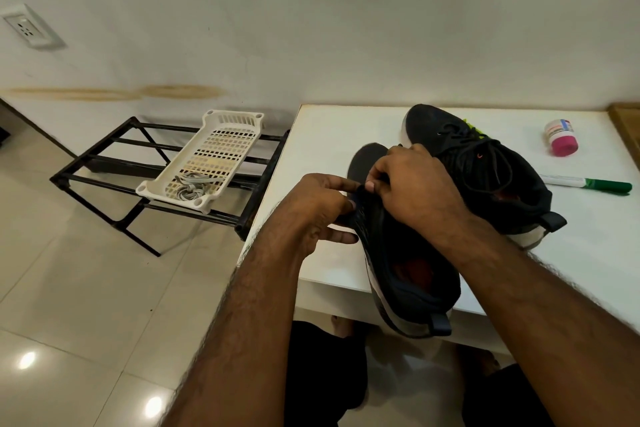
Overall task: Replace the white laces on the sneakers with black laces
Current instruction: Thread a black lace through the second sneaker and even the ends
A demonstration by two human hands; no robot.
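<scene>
White table against pale wall, tiled floor beside.

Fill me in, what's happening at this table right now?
A person is relacing a pair of dark sneakers. Both hands work at the near sneaker, which overhangs the white table's front edge: the left hand and right hand pinch at its lacing area. The far sneaker already carries black laces. The pale old laces lie in a white basket on a black rack. A green marker and small jar sit to the right.
</scene>
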